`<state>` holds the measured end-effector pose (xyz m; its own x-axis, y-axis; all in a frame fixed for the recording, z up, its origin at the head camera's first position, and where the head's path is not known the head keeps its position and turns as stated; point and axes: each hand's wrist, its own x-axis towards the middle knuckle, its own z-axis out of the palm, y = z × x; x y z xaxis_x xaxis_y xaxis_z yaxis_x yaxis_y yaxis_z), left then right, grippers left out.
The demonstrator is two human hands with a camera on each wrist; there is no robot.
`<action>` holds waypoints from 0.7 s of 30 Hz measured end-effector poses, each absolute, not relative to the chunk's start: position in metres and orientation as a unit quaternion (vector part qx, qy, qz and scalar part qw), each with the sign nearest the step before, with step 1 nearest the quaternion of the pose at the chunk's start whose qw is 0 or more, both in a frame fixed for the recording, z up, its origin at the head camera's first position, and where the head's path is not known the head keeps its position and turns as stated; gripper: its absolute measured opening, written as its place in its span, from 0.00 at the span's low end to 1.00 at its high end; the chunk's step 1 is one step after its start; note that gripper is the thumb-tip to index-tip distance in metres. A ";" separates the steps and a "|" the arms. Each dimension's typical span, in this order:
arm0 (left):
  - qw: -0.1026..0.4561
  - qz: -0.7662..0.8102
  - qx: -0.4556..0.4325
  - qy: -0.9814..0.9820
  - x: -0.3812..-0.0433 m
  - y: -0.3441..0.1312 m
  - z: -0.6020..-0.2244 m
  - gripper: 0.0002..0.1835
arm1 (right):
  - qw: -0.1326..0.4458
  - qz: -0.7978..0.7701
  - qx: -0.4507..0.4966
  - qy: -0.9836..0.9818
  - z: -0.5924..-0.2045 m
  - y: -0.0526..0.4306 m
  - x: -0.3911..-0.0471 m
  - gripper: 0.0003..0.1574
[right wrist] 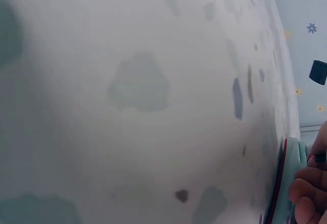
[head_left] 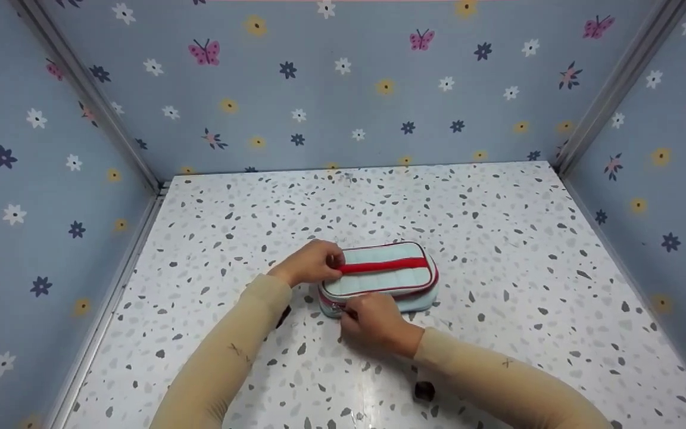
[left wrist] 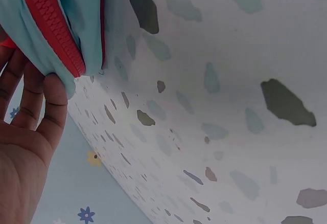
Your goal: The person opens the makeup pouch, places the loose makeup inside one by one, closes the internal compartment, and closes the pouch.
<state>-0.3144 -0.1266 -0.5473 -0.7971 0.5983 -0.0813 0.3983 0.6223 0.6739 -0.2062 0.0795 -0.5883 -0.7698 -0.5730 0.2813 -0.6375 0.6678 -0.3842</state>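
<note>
A light blue zip pouch (head_left: 379,279) with dark red piping and a red strap (head_left: 387,265) lies on the table. My left hand (head_left: 313,262) grips its left end, with fingers at that end of the strap. The left wrist view shows the fingers of this hand (left wrist: 30,127) against the fabric beside the chunky red zipper (left wrist: 51,27). At the pouch's front left corner, my right hand (head_left: 376,322) pinches the zipper pull, mostly hidden by the fingers. Only curled fingers and a strip of the pouch (right wrist: 280,185) show at the right wrist view's edge.
The white speckled tabletop (head_left: 259,208) spreads around the pouch. Blue panels with flowers and butterflies, such as the back wall (head_left: 331,101), enclose it at the back and both sides. Metal posts (head_left: 611,89) stand in the corners.
</note>
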 end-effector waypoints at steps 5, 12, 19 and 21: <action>0.139 0.337 0.277 0.889 -0.314 -0.124 -0.545 0.07 | 0.064 0.247 0.320 -0.913 -0.586 0.085 -0.208 0.15; 0.137 0.329 0.289 0.889 -0.312 -0.126 -0.547 0.08 | 0.045 0.250 0.308 -0.917 -0.587 0.088 -0.206 0.14; 0.125 0.316 0.297 0.892 -0.314 -0.126 -0.544 0.08 | 0.090 0.250 0.326 -0.907 -0.583 0.090 -0.208 0.13; 0.131 0.317 0.296 0.891 -0.314 -0.124 -0.543 0.08 | 0.088 0.245 0.325 -0.909 -0.583 0.093 -0.208 0.13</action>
